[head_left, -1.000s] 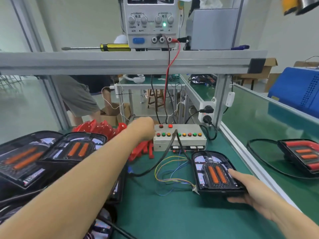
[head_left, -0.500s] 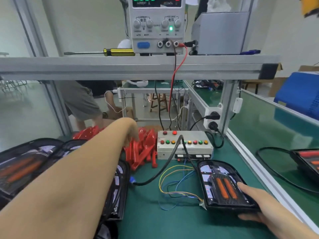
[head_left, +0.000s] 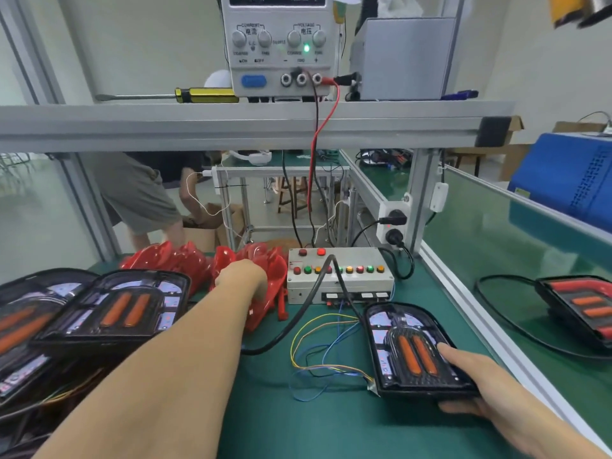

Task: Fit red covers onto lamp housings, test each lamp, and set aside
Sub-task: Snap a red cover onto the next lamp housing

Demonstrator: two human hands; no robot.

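A black lamp housing (head_left: 410, 352) with two orange strips lies on the green mat at the right, its coloured wires running left. My right hand (head_left: 477, 385) grips its near right corner, thumb on top and fingers underneath. A heap of red covers (head_left: 185, 260) sits at the back, left of the test box (head_left: 341, 276). My left hand (head_left: 245, 279) reaches into that heap and its fingers curl round a red cover (head_left: 268, 293); the fingertips are hidden behind the hand.
Several uncovered housings (head_left: 112, 309) are stacked at the left. A covered lamp (head_left: 586, 306) with a black cable lies on the right bench beyond an aluminium rail (head_left: 490, 329). A power supply (head_left: 281, 48) and screwdriver (head_left: 172, 96) sit on the overhead shelf. A person stands behind the bench.
My left hand has moved from the test box leftwards into the red covers and closed on one. My right hand has stayed on the housing.
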